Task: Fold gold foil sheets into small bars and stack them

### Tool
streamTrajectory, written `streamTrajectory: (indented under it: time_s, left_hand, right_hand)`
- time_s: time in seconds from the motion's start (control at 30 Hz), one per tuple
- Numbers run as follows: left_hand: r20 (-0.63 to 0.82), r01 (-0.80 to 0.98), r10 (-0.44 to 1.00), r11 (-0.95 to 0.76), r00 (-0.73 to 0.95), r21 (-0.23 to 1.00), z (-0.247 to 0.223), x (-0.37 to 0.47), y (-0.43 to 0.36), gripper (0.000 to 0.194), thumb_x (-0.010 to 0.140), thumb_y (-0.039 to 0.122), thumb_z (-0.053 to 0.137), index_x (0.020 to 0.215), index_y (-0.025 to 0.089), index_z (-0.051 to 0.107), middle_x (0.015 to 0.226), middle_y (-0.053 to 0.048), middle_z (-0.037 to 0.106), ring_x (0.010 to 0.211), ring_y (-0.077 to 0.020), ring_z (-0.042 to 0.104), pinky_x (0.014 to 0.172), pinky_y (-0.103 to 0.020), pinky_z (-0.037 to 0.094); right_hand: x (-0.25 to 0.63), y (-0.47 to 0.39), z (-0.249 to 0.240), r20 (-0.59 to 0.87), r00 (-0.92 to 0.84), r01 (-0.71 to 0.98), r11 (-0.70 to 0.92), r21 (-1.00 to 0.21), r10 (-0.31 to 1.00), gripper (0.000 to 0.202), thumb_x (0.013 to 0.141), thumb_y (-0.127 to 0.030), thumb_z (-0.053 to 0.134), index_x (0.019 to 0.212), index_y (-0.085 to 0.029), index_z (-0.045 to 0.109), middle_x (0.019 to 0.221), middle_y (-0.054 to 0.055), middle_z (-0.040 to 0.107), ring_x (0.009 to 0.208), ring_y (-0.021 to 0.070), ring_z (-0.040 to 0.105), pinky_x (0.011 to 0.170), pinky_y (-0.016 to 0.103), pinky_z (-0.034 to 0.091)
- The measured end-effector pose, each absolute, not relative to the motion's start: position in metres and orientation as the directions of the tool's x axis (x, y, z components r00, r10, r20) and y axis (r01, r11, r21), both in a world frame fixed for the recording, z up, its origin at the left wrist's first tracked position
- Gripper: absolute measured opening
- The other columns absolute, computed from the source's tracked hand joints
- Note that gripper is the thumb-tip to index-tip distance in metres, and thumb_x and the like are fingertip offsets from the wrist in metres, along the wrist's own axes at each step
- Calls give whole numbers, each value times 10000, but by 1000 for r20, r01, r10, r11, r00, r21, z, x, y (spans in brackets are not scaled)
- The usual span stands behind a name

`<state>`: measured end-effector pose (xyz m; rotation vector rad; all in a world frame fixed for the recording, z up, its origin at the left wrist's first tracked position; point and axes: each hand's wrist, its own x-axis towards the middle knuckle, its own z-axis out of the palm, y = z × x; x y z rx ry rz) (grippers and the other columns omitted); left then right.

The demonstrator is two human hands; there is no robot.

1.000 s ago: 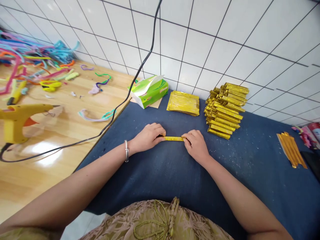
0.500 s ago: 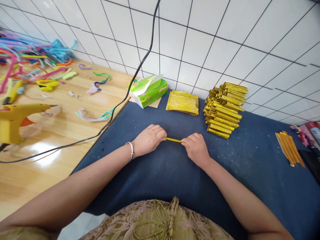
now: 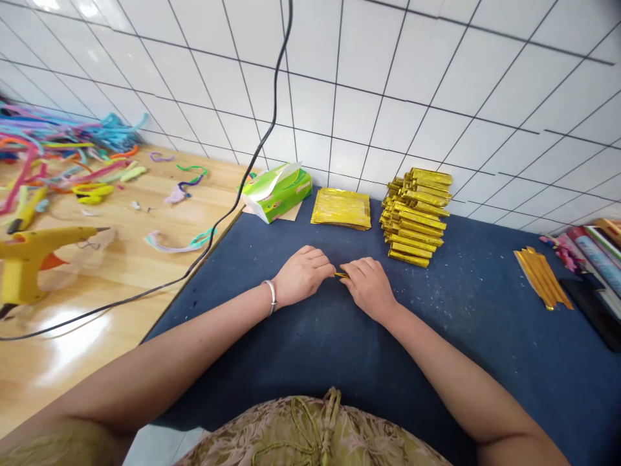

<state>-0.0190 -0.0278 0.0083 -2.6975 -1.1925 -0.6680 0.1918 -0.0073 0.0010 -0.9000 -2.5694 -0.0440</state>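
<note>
A thin gold foil strip (image 3: 341,275) is stretched between my two hands, low over the dark blue cloth (image 3: 301,349). My left hand (image 3: 305,275), with a silver bangle at the wrist, pinches its left end. The right end is pinched by my right hand (image 3: 369,286). Only a short piece shows between the fingertips; the rest is hidden by them. Beyond my hands lie a flat stack of gold sheets (image 3: 341,208) and a pile of folded gold strips (image 3: 416,217).
A green tissue box (image 3: 279,192) stands near the tiled wall. On the wooden table at left are a yellow glue gun (image 3: 29,262), a black cable (image 3: 242,181) and colourful pipe cleaners (image 3: 63,139). Orange-gold strips (image 3: 543,277) and a black object (image 3: 589,310) lie at right.
My hands have come closer together, so less of the gold strip shows between them. The camera view has shifted slightly.
</note>
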Motion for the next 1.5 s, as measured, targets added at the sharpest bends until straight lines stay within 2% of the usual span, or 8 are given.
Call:
streamTrajectory:
  time_s: [0.1, 0.2, 0.37, 0.47, 0.63, 0.97, 1.2, 1.5]
  left_hand:
    - [441, 696, 646, -715, 623, 66, 10, -5, -19, 229, 909, 174, 409, 856, 168, 632, 757, -40, 599, 783, -159, 504, 789, -323, 371]
    - [470, 678, 660, -717, 585, 162, 6, 3, -12, 215, 917, 219, 426, 878, 172, 633, 769, -42, 613, 784, -157, 521, 773, -319, 388]
    - [506, 579, 813, -569, 290, 584, -3, -6, -9, 182, 857, 317, 572, 977, 181, 596, 890, -28, 644, 805, -126, 581, 755, -258, 464]
    - [472, 485, 869, -480, 148, 731, -4, -13, -10, 195, 817, 308, 626, 964, 183, 602, 882, -21, 642, 742, -105, 589, 714, -233, 489]
    - [530, 415, 822, -565, 208, 713, -2, -14, -7, 139, 829, 268, 610, 939, 184, 615, 908, -36, 646, 842, -128, 603, 796, -270, 493]
    - [614, 402, 736, -674, 287, 620, 3, -18, -2, 58, 850, 156, 564, 880, 175, 609, 892, -30, 644, 853, -110, 596, 775, -239, 494]
    - [590, 439, 778, -618, 217, 653, 4, -15, -4, 53, 846, 209, 585, 886, 177, 602, 871, -24, 655, 820, -107, 606, 768, -244, 500]
    - [615, 439, 739, -665, 273, 604, 6, -14, -2, 51, 860, 170, 549, 867, 177, 599, 866, -26, 649, 831, -104, 607, 759, -232, 500]
  right_hand:
    - [195, -3, -3, 400, -717, 607, 793, -45, 571, 221, 934, -233, 419, 1013, -149, 608, 790, 66, 640, 782, 181, 511, 707, 334, 316]
    - [201, 3, -6, 408, -709, 621, 783, -26, 576, 234, 939, -223, 400, 944, -156, 625, 691, 44, 630, 699, 164, 527, 670, 328, 307]
    - [210, 15, -9, 451, -622, 617, 755, -223, 640, 224, 941, -253, 413, 977, -172, 618, 859, 45, 696, 769, 147, 604, 688, 291, 351]
    - [213, 21, -9, 449, -550, 622, 704, -344, 705, 238, 946, -285, 406, 997, -182, 614, 898, 41, 700, 760, 142, 612, 688, 274, 378]
    - [212, 24, -9, 427, -534, 602, 683, -414, 730, 252, 946, -305, 397, 989, -195, 620, 870, 36, 697, 740, 145, 608, 672, 270, 397]
    - [206, 25, -9, 372, -610, 558, 713, -425, 700, 246, 944, -299, 405, 988, -190, 622, 853, 43, 694, 737, 144, 598, 666, 271, 398]
    - [205, 25, -10, 397, -615, 545, 731, -410, 681, 233, 937, -287, 420, 977, -173, 620, 836, 50, 690, 713, 141, 591, 657, 271, 398]
    - [206, 25, -10, 405, -620, 537, 740, -406, 672, 219, 936, -281, 426, 988, -181, 614, 836, 43, 691, 710, 139, 588, 663, 270, 403]
